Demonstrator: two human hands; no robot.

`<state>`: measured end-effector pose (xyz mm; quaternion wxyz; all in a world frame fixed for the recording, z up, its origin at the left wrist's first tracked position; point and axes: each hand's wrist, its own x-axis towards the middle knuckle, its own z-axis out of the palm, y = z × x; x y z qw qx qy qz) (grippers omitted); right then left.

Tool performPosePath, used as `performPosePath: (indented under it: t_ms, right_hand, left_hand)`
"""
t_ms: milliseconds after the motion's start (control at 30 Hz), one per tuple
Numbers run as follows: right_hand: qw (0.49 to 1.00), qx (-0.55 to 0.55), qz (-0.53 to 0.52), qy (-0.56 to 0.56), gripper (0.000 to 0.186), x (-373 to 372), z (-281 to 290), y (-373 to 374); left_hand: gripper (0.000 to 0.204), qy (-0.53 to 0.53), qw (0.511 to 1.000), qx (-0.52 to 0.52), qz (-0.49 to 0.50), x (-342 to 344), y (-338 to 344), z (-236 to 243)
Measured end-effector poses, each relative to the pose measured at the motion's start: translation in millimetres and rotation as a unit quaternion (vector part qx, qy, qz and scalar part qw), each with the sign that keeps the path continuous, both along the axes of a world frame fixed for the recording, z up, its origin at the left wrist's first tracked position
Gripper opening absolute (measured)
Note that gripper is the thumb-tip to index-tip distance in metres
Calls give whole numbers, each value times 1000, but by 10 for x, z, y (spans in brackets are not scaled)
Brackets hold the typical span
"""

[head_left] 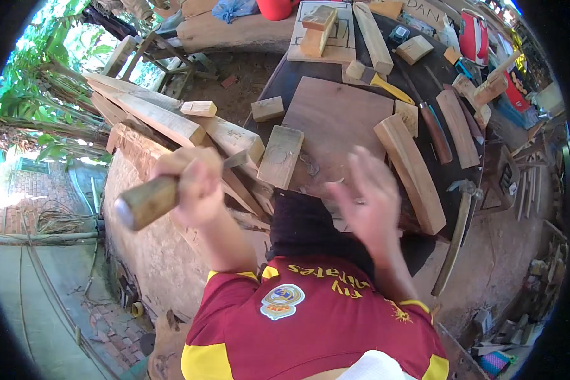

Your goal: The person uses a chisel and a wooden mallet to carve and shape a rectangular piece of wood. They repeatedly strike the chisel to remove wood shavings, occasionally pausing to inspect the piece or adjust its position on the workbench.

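My left hand (193, 180) is closed round a chisel. The thick wooden handle (149, 201) sticks out toward the lower left, and a short metal blade (236, 159) shows past my fingers. Raised over the wooden board's near edge, my right hand (370, 206) has its fingers spread, slightly smeared by motion, with nothing in it. Between the hands a wooden block (282, 155) with a round mark on its face lies against the flat brown board (335, 117). A smaller block (267, 109) sits just beyond it.
Long timber beams (152, 114) reach away on the left, carrying a small block (199, 109). Right of the board lie a thick wood piece (411, 174), a yellow-handled brush (389, 87), a wooden-handled blade (436, 134) and a hammer (453, 247). A red bag (473, 38) stands far right.
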<state>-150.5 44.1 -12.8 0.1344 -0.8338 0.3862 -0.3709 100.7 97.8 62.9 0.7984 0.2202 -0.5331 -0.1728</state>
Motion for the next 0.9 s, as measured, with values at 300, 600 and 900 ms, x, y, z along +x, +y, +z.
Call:
performPosePath:
  t_ms: [300, 600, 900]
  right_hand:
    - [996, 28, 80, -14, 51, 957, -180, -6]
    - [984, 149, 99, -6, 26, 184, 120, -103]
    - [952, 158, 253, -70, 20, 522, -50, -352]
  left_hand:
    - [16, -157, 971, 84, 159, 297, 718, -28]
    - [18, -183, 929, 215, 237, 361, 737, -422]
    - [19, -172, 960, 205, 83, 93, 524, -233]
